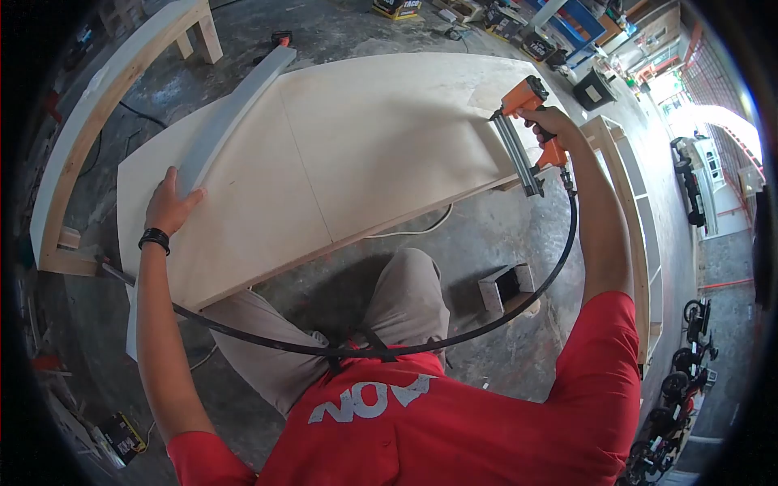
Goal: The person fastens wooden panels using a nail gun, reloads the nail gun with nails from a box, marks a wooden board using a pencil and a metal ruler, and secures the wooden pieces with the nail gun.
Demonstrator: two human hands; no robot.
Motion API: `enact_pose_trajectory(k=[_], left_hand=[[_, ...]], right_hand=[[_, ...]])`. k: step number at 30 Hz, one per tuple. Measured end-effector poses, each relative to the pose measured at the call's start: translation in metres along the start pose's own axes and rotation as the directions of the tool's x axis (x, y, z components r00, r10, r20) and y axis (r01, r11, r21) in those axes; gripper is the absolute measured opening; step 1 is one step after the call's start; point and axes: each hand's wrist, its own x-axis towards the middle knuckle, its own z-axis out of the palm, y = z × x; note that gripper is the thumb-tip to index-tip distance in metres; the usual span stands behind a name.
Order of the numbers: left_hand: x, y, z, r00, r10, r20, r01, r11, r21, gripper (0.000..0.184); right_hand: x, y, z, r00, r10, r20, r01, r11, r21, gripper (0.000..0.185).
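Note:
My right hand (549,127) is closed around the grip of an orange air nail gun (517,97), held over the right end of a large plywood panel (324,146). A black air hose (454,338) runs from the gun's handle across my lap to the left. At the panel's left side, my left hand (171,204) grips the near part of a long grey-white strip (235,109), thumb on one side and fingers on the other. The strip lies slantwise across the panel, and its far end sticks out past the back edge. A pencil-like line crosses the panel.
A curved wooden frame (81,138) stands on the left, another long frame (640,211) on the right. A small open box (506,287) sits on the floor before my knees. A black bin (594,89) and boxes are farther back; motorbikes (677,385) stand far right.

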Motion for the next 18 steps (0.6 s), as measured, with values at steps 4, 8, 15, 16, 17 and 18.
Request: enact_pose_trajectory(k=[4, 8, 15, 16, 17, 18], left_hand=[[0.012, -0.002, -0.005, 0.999, -0.020, 0.033, 0.020, 1.000, 0.013, 0.089], [0.017, -0.001, -0.011, 0.999, -0.013, 0.033, 0.012, 1.000, 0.010, 0.085], [0.021, 0.000, -0.013, 1.000, -0.001, 0.021, 0.000, 1.000, 0.022, 0.082], [0.022, -0.003, -0.011, 1.000, 0.008, 0.004, -0.008, 1.000, 0.018, 0.083], [0.021, 0.001, -0.014, 1.000, 0.014, -0.003, -0.014, 1.000, 0.017, 0.083], [0.020, 0.005, -0.018, 1.000, 0.020, -0.010, -0.020, 1.000, 0.015, 0.084]], right_hand=[[-0.002, -0.005, -0.001, 1.000, 0.023, -0.017, -0.023, 1.000, -0.005, 0.049], [-0.008, -0.009, -0.001, 1.000, 0.027, -0.015, -0.027, 1.000, 0.006, 0.049], [-0.016, -0.015, -0.004, 0.999, 0.020, -0.031, -0.019, 0.999, 0.034, 0.044], [-0.016, -0.016, -0.004, 0.999, 0.022, -0.029, -0.021, 0.999, 0.033, 0.044], [-0.016, -0.016, -0.004, 0.999, 0.018, -0.035, -0.017, 0.999, 0.028, 0.044], [-0.017, -0.016, -0.004, 0.999, 0.016, -0.042, -0.015, 1.000, 0.023, 0.044]])
